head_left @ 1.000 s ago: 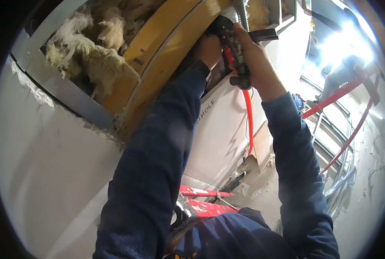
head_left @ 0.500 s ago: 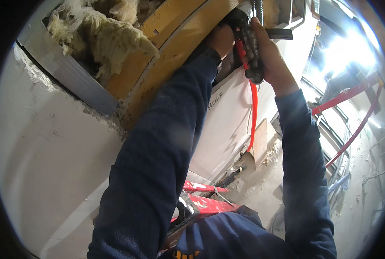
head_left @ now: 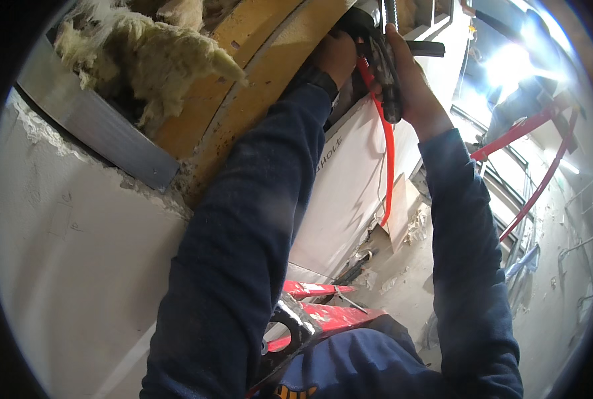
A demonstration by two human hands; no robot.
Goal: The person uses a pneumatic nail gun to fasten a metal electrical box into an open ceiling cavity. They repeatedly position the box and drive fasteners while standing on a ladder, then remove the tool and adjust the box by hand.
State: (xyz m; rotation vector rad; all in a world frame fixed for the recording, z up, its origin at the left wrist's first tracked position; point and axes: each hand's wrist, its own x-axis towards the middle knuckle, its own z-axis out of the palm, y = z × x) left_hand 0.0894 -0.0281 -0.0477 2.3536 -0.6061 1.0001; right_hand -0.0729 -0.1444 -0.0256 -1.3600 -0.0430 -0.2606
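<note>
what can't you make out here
All in the head view:
Fingertips of the bare left hand: hidden by the hand and shadow.
Upper end of the long flexible red tube: lost in shadow by the long black tool.
Top of the ridged silver metal rod: cut off by the upper edge.
Area around the bright white light: washed out by glare.

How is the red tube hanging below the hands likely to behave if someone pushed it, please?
The red tube would probably bend without kinking easily, as it hangs in one smooth curve. It is likely fairly light, since it looks slender. Its lower part may swing aside, as nothing visibly grips it there.
</note>
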